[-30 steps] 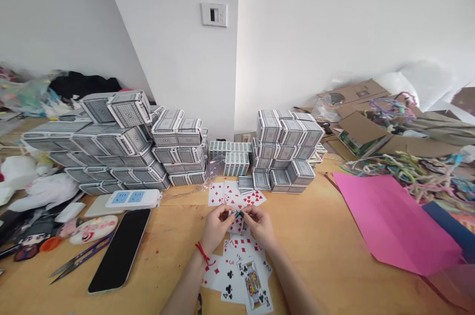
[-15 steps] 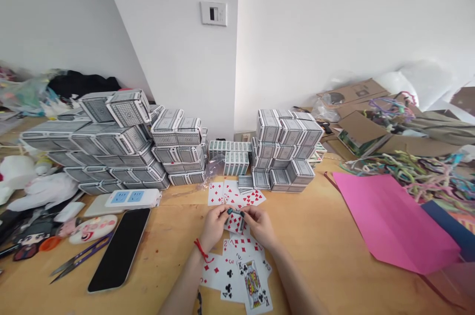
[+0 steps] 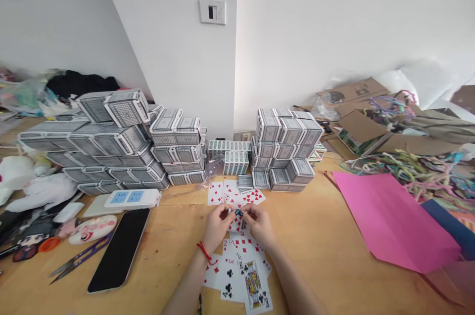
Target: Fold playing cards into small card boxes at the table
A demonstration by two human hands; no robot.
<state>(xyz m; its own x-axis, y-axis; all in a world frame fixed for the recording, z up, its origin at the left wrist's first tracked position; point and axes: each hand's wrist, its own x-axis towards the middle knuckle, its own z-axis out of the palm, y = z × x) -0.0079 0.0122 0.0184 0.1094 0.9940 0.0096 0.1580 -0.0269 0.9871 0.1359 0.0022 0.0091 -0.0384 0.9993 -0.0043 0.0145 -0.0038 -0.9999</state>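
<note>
My left hand (image 3: pixel 218 226) and my right hand (image 3: pixel 260 225) meet over the middle of the table, thumbs close together. Pinched between their fingers is a playing card (image 3: pixel 235 226) with red pips, apparently bent; the fingers partly cover it. Below the hands lie loose face-up cards, among them a king of clubs (image 3: pixel 253 283), a four of clubs (image 3: pixel 229 280) and diamonds (image 3: pixel 245 244). Beyond the hands are more red cards (image 3: pixel 215 193), with a few folded grey-backed cards (image 3: pixel 245 182) at their edge.
Blocks of folded cards stand stacked at left (image 3: pixel 118 142) and right (image 3: pixel 285 142). A phone (image 3: pixel 118 250), thread snips (image 3: pixel 79 258) and a power strip (image 3: pixel 131 198) lie left. Pink paper (image 3: pixel 393 221), tangled yarn (image 3: pixel 415 171) and a cardboard box (image 3: pixel 365 129) are on the right.
My thumbs have come closer together over the card, the left one shifting right. The loose cards and the stacks stay where they were.
</note>
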